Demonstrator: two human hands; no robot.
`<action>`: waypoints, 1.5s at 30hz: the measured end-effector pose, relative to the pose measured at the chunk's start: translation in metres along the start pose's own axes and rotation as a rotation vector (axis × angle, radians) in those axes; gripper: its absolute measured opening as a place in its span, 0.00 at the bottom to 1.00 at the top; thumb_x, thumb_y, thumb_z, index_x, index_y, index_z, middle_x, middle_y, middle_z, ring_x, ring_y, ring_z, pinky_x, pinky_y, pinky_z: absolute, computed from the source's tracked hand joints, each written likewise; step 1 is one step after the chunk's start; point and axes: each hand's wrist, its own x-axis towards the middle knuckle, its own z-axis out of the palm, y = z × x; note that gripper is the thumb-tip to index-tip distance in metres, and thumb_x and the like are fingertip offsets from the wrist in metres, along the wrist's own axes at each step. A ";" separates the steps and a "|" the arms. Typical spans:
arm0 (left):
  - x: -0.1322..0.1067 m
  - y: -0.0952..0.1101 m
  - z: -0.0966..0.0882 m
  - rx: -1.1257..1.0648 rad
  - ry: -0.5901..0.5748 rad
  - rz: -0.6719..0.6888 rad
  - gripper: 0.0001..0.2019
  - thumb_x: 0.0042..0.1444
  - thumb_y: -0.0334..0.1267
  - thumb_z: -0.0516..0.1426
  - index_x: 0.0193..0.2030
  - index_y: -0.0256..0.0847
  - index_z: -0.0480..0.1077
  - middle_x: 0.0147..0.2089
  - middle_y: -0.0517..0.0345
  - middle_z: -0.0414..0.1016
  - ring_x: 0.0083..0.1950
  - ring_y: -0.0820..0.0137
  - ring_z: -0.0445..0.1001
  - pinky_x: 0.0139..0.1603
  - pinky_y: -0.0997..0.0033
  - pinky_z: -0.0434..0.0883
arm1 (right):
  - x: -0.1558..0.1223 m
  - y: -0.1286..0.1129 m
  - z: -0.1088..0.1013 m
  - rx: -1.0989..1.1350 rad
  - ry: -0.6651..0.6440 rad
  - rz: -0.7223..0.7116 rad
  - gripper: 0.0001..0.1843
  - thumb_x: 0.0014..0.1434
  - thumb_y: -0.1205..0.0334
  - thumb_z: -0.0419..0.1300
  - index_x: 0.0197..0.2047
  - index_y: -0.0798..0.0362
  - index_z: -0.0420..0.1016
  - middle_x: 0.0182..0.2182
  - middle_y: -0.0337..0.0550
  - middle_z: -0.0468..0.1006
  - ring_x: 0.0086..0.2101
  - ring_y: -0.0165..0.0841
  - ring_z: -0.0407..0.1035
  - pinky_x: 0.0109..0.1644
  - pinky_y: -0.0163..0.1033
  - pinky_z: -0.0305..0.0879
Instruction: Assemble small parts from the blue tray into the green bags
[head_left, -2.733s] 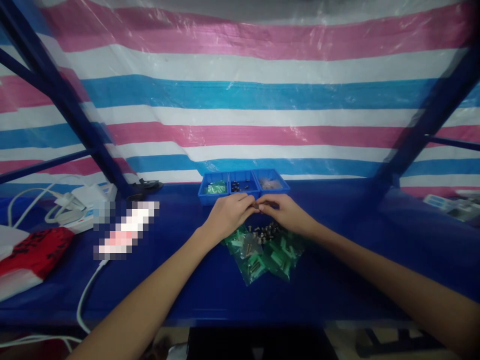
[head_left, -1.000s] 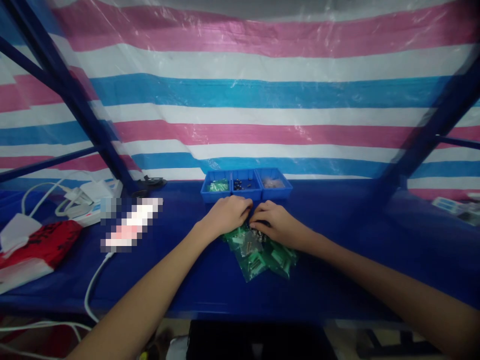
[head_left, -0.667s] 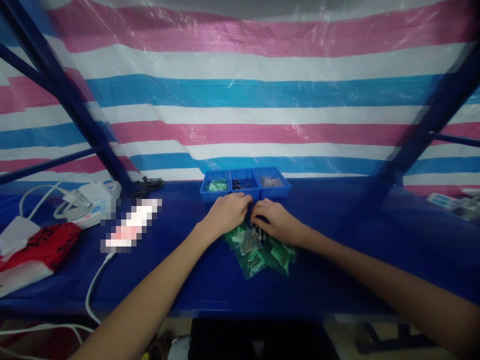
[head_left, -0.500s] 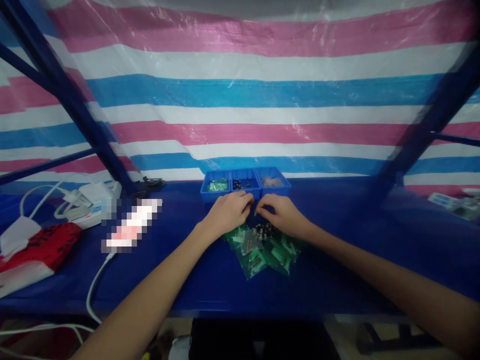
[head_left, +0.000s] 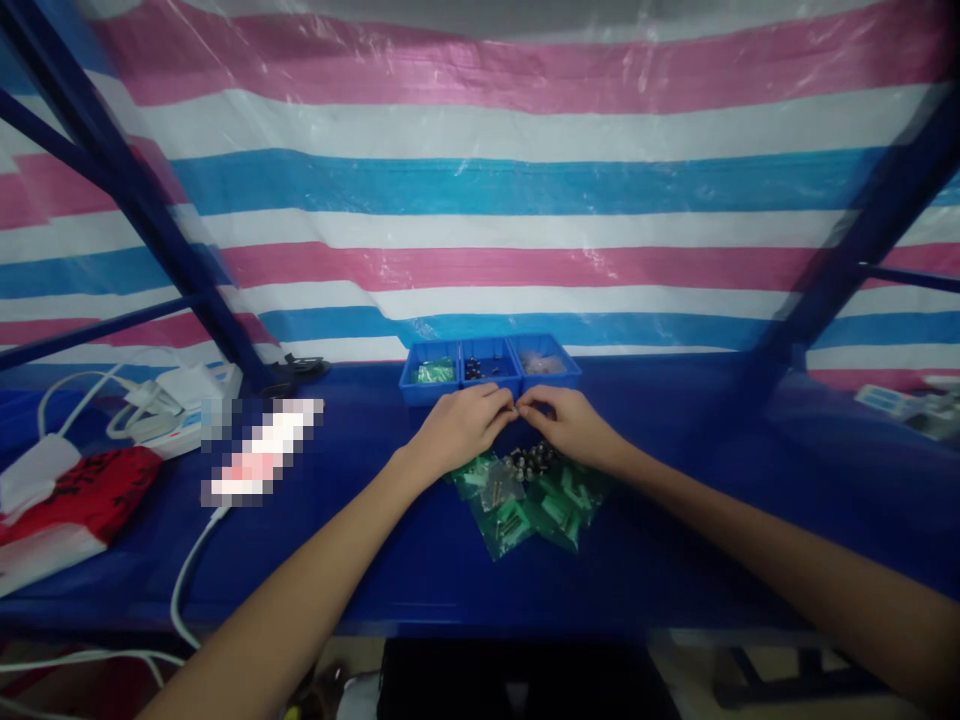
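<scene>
My left hand (head_left: 472,422) and my right hand (head_left: 564,422) meet fingertip to fingertip just in front of the blue bins. Both are closed in a pinch around something tiny at their touching tips, too small to name. Below them lies a heap of small dark and metallic parts (head_left: 531,461). Around and under that heap are several green plastic packets (head_left: 556,508) with pale pieces inside. A small clear bag (head_left: 501,486) holding thin brass-coloured pieces rests on the packets.
Three joined blue bins (head_left: 491,392) stand at the back, holding green packets (head_left: 435,371), dark small parts (head_left: 474,369) and clear bags (head_left: 541,363). Left on the blue table (head_left: 675,560) are a power strip (head_left: 176,430), white cables and a red-and-white bag (head_left: 112,490).
My right hand has moved slightly left, and its fingertips now meet those of my left hand. The heap and packets stay where they were.
</scene>
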 end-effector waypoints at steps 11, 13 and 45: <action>0.001 -0.007 0.006 -0.112 0.009 -0.022 0.09 0.71 0.38 0.50 0.45 0.39 0.71 0.39 0.56 0.74 0.42 0.67 0.75 0.39 0.69 0.69 | -0.001 0.001 -0.002 -0.207 -0.028 -0.219 0.06 0.65 0.65 0.58 0.39 0.53 0.76 0.36 0.45 0.79 0.38 0.37 0.69 0.44 0.42 0.62; 0.001 -0.008 0.006 -0.115 0.002 -0.021 0.09 0.72 0.36 0.49 0.45 0.39 0.71 0.40 0.56 0.75 0.43 0.67 0.76 0.39 0.69 0.69 | -0.002 0.000 -0.002 -0.247 -0.034 -0.234 0.08 0.67 0.65 0.56 0.38 0.53 0.75 0.35 0.46 0.78 0.38 0.38 0.69 0.44 0.42 0.62; 0.000 -0.007 0.004 0.036 -0.030 0.012 0.13 0.71 0.45 0.52 0.41 0.39 0.69 0.39 0.56 0.74 0.43 0.65 0.75 0.37 0.69 0.68 | -0.002 -0.007 -0.001 -0.131 0.024 -0.285 0.09 0.67 0.68 0.51 0.38 0.52 0.72 0.35 0.45 0.76 0.37 0.36 0.70 0.43 0.41 0.64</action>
